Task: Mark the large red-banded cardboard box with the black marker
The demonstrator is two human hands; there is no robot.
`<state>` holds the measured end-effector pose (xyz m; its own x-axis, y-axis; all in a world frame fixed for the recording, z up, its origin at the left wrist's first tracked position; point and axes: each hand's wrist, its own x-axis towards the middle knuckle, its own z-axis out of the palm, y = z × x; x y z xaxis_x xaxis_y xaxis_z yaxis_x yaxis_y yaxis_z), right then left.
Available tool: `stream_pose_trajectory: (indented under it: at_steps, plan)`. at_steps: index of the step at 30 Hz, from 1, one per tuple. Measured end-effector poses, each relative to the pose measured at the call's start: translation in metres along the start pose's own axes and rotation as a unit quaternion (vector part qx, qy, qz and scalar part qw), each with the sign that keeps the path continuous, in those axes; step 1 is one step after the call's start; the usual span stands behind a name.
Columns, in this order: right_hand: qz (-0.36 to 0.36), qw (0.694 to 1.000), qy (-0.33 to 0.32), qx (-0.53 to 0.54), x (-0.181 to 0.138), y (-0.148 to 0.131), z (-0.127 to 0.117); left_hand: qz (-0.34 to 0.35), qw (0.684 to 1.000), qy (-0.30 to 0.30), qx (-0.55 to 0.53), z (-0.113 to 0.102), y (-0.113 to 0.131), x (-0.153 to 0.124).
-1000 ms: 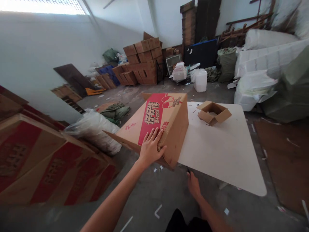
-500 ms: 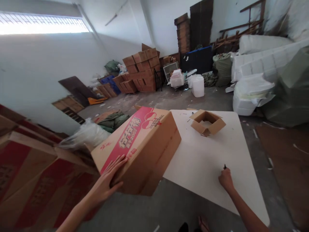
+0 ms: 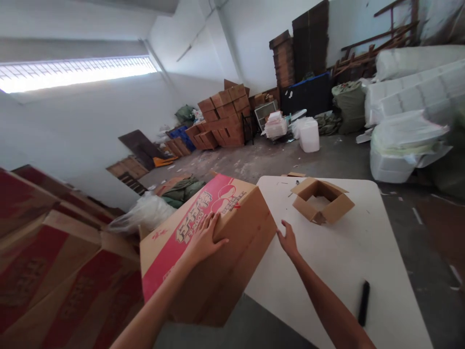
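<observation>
I see the left hand (image 3: pixel 204 238) flat on top of the big carton (image 3: pixel 209 249), palm down over the red printed panel, fingers spread, pressing rather than gripping. The carton sits tilted, its far right corner on the left edge of the white table (image 3: pixel 348 261) and its near end hanging off over the floor, so my read is that the palm is there to steady it. The right hand (image 3: pixel 288 238) is open with nothing in it, fingers loose, just beside the carton's right side face at the table edge; I can't tell whether it touches the cardboard. A black marker-like tool (image 3: pixel 363 303) lies loose on the table, near right, well apart from both hands. A small open cardboard box (image 3: pixel 322 199) is on the far part of the table, flaps up. More red-printed cartons (image 3: pixel 54 271) are stacked at left, near the big one. Brown boxes (image 3: pixel 225 116) are piled at the far wall.
</observation>
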<state>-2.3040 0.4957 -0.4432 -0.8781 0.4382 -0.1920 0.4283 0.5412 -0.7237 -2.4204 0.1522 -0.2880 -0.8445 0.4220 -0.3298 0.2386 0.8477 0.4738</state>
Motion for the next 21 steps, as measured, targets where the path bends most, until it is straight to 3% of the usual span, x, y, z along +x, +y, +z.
stream_pose_trajectory:
  at_steps: [3, 6, 12, 21]
  plan:
    - [0.004, 0.996, -0.013, 0.087, 0.027, -0.017, 0.042, -0.005, 1.0, 0.0, -0.002, 0.003, -0.005, 0.001]
    - [0.021, 0.993, -0.002, 0.115, 0.036, -0.011, 0.056, -0.014, 1.0, -0.014, -0.001, 0.002, -0.004, 0.0]
    - [0.057, 0.988, -0.024, 0.139, 0.058, 0.005, 0.051, -0.031, 0.999, -0.015, -0.013, 0.002, -0.001, 0.003]
    - [0.061, 0.98, -0.091, 0.164, 0.073, -0.004, 0.037, -0.041, 0.999, -0.008, -0.028, 0.002, -0.003, 0.002]
